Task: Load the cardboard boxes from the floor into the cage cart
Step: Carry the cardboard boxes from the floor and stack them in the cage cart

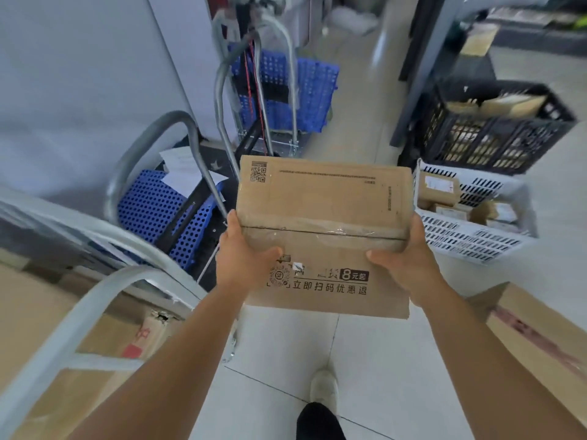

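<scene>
Thumbs lie over the top near the taped seam, and the fingers curl out of sight down the box's sides: the left hand [243,249] and right hand [409,255] clamp a printed cardboard box [324,217] between them, held level in the air above the tiled floor [286,360]. The cage cart [79,306] stands at the person's left, cartons already inside. I'd keep the box flat, swing it over the rail, and lower it squarely onto those cartons. Another carton [540,338] waits on the right.
</scene>
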`<move>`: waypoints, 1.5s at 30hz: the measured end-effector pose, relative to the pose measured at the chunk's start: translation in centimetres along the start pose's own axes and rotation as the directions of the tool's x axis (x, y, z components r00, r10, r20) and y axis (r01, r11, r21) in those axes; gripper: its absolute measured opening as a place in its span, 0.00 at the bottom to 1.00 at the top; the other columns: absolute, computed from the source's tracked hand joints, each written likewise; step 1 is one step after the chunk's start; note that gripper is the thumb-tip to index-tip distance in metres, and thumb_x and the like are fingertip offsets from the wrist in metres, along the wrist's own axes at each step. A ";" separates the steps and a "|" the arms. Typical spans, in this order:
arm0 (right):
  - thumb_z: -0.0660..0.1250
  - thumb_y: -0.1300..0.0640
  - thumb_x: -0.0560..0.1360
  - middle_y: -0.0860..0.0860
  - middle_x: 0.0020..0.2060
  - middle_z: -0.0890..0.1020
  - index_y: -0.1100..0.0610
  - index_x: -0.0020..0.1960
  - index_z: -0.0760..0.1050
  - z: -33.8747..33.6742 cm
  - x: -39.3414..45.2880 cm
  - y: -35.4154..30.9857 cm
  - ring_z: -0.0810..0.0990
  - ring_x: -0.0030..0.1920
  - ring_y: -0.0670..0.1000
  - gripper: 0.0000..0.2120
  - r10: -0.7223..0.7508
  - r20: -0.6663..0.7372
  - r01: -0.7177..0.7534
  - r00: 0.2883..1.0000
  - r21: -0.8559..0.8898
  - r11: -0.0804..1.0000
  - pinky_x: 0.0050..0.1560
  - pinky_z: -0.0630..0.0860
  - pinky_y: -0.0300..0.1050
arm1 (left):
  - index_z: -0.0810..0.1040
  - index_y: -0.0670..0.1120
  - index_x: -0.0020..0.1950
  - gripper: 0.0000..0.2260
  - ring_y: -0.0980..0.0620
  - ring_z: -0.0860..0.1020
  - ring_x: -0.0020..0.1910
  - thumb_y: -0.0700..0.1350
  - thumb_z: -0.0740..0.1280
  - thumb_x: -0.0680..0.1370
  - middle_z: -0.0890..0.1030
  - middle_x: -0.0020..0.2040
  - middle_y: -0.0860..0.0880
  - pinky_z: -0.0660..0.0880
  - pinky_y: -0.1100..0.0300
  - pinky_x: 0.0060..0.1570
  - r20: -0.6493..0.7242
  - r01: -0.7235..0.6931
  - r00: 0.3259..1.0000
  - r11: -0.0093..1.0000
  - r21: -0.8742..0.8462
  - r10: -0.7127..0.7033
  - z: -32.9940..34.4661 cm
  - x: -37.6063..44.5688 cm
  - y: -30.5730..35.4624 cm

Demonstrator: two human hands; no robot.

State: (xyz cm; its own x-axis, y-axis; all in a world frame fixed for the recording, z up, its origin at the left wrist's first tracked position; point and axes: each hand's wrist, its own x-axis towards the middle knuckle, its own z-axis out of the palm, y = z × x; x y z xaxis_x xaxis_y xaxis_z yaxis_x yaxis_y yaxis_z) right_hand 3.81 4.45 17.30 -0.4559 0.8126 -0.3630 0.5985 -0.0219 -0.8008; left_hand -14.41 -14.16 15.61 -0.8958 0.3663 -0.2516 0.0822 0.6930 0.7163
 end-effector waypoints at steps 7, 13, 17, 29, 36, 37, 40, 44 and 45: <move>0.78 0.58 0.67 0.45 0.59 0.76 0.42 0.73 0.57 -3.5 -10.5 -5.3 0.77 0.58 0.52 0.44 -0.155 -0.068 0.159 0.986 0.060 0.985 0.60 0.76 0.58 | 0.58 0.57 0.69 0.42 0.43 0.76 0.56 0.58 0.74 0.59 0.74 0.59 0.48 0.76 0.41 0.54 -0.102 -0.146 0.985 0.985 -0.091 0.137 -9.6 -8.6 3.3; 0.77 0.58 0.68 0.44 0.56 0.77 0.39 0.73 0.56 -6.1 -16.6 -8.8 0.77 0.52 0.48 0.43 -0.270 -0.073 0.278 0.960 0.125 0.952 0.50 0.76 0.51 | 0.56 0.57 0.72 0.46 0.43 0.75 0.58 0.58 0.74 0.59 0.73 0.61 0.49 0.76 0.41 0.54 -0.199 -0.224 0.960 0.966 -0.131 0.196 -15.2 -14.5 5.2; 0.76 0.59 0.70 0.44 0.56 0.75 0.41 0.74 0.55 -7.6 -20.2 -10.5 0.75 0.51 0.47 0.42 -0.360 -0.066 0.366 0.931 0.137 0.920 0.42 0.71 0.44 | 0.57 0.56 0.71 0.44 0.42 0.74 0.59 0.56 0.76 0.61 0.72 0.61 0.48 0.75 0.40 0.55 -0.271 -0.261 0.938 0.955 -0.139 0.217 -17.9 -18.1 5.8; 0.77 0.59 0.68 0.41 0.52 0.78 0.41 0.67 0.63 -7.4 -31.1 -12.9 0.78 0.52 0.48 0.35 -0.570 0.079 0.549 0.818 0.192 0.814 0.53 0.77 0.53 | 0.60 0.58 0.69 0.41 0.46 0.77 0.56 0.56 0.77 0.61 0.76 0.59 0.51 0.76 0.43 0.55 -0.520 -0.248 0.845 0.953 -0.172 0.126 -25.9 -32.1 2.2; 0.77 0.59 0.67 0.40 0.50 0.78 0.40 0.64 0.64 -2.0 -38.2 -15.1 0.79 0.50 0.47 0.34 -0.655 0.226 0.605 0.721 0.256 0.754 0.56 0.78 0.57 | 0.64 0.53 0.62 0.33 0.46 0.76 0.54 0.53 0.78 0.63 0.75 0.58 0.49 0.75 0.50 0.50 -0.674 -0.174 0.738 0.974 -0.148 0.030 -32.3 -39.9 -3.4; 0.77 0.60 0.67 0.40 0.49 0.78 0.40 0.63 0.64 -1.1 -39.3 -15.5 0.78 0.50 0.47 0.34 -0.666 0.254 0.613 0.701 0.261 0.746 0.55 0.77 0.56 | 0.64 0.53 0.61 0.32 0.46 0.76 0.54 0.52 0.78 0.64 0.75 0.57 0.49 0.75 0.50 0.49 -0.694 -0.163 0.720 0.976 -0.146 0.016 -33.3 -40.8 -4.3; 0.77 0.59 0.67 0.42 0.51 0.78 0.39 0.61 0.62 2.2 -42.5 -16.7 0.78 0.51 0.49 0.33 -0.693 0.327 0.640 0.643 0.268 0.720 0.51 0.76 0.54 | 0.64 0.52 0.62 0.33 0.45 0.76 0.53 0.53 0.78 0.63 0.75 0.57 0.48 0.76 0.47 0.51 -0.745 -0.124 0.666 0.980 -0.154 -0.033 -36.2 -43.7 -7.5; 0.77 0.57 0.67 0.44 0.51 0.79 0.40 0.64 0.62 7.4 -47.8 -18.0 0.79 0.51 0.51 0.34 -0.708 0.417 0.667 0.569 0.269 0.695 0.49 0.78 0.57 | 0.63 0.52 0.63 0.35 0.44 0.77 0.53 0.53 0.79 0.63 0.77 0.56 0.47 0.77 0.43 0.52 -0.798 -0.079 0.593 0.978 -0.195 -0.111 -40.2 -47.6 -12.6; 0.77 0.58 0.67 0.43 0.50 0.79 0.40 0.64 0.62 8.7 -49.2 -18.2 0.79 0.50 0.51 0.34 -0.712 0.435 0.671 0.551 0.275 0.688 0.49 0.78 0.57 | 0.63 0.52 0.63 0.35 0.44 0.77 0.54 0.52 0.79 0.63 0.77 0.56 0.46 0.77 0.44 0.52 -0.807 -0.067 0.577 0.977 -0.201 -0.126 -41.3 -48.5 -13.9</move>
State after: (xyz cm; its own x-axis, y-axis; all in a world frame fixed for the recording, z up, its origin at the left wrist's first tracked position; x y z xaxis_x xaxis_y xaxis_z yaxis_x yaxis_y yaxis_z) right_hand 9.56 -40.19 45.60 -0.9639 0.2105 0.1630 -0.0758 0.3702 -0.9258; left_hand 9.92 -67.18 44.73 -0.8794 -0.3776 0.2899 0.0529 0.5276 0.8479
